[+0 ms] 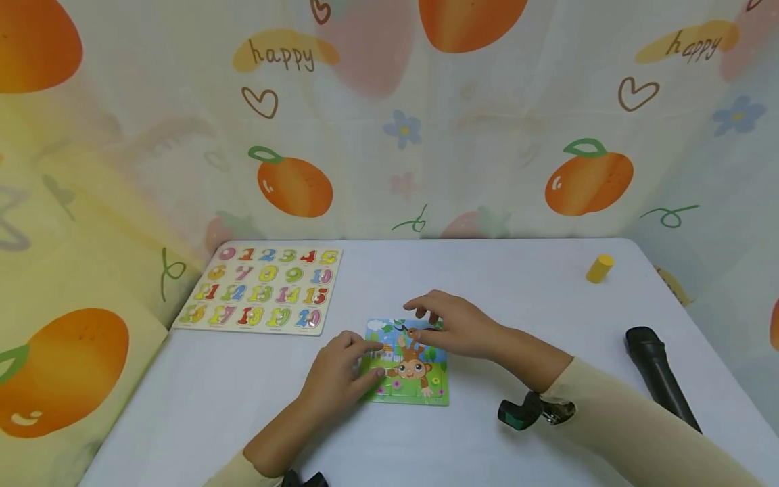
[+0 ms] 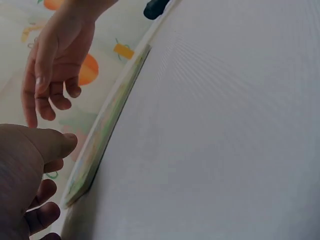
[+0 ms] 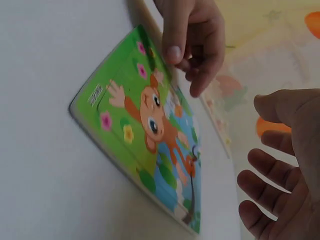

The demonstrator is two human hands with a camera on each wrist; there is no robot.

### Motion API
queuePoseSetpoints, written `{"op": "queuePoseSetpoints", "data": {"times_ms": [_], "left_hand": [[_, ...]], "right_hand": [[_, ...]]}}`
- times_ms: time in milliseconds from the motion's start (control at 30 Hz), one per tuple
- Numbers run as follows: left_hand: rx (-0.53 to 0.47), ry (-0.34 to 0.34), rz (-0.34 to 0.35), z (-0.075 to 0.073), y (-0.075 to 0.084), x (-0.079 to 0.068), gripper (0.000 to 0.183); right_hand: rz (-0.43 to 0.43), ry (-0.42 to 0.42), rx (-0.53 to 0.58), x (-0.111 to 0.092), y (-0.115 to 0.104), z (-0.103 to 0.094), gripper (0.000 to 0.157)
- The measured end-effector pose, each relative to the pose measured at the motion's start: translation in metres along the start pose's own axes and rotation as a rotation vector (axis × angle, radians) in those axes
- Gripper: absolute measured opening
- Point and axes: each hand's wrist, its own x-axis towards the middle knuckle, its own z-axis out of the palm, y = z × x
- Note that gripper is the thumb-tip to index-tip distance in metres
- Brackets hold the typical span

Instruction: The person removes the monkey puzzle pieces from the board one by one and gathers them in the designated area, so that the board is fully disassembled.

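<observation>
A square picture puzzle (image 1: 409,391) lies flat on the white table, showing a monkey hanging from a branch over grass and flowers. At its left side is my left hand (image 1: 338,370), thumb and forefinger reaching over the edge; whether they touch it I cannot tell. Over the upper right corner hovers my right hand (image 1: 465,329), fingers loosely bent and holding nothing. The right wrist view shows the puzzle (image 3: 150,120) whole, with the right hand (image 3: 292,160) apart from it. Seen nearly edge-on in the left wrist view, the puzzle (image 2: 107,132) lies beyond the left hand (image 2: 22,175).
A number board (image 1: 258,287) with colourful numerals 0 to 20 lies at the back left. Toward the back right stands a small yellow cylinder (image 1: 600,268). A black microphone-like object (image 1: 660,375) lies along the right side, near the right sleeve (image 1: 633,426). A fruit-patterned cloth (image 1: 365,169) hangs behind.
</observation>
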Motion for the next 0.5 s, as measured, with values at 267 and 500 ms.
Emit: {"op": "queuePoseSetpoints", "data": {"times_ms": [267, 500], "left_hand": [[-0.026, 0.0, 0.032, 0.007, -0.006, 0.0, 0.037], [-0.013, 0.008, 0.059, 0.009, -0.007, -0.001, 0.035]], "right_hand": [[0.025, 0.0, 0.136, 0.026, 0.001, 0.031, 0.047], [0.109, 0.09, 0.167, 0.041, 0.005, 0.059, 0.036]]}}
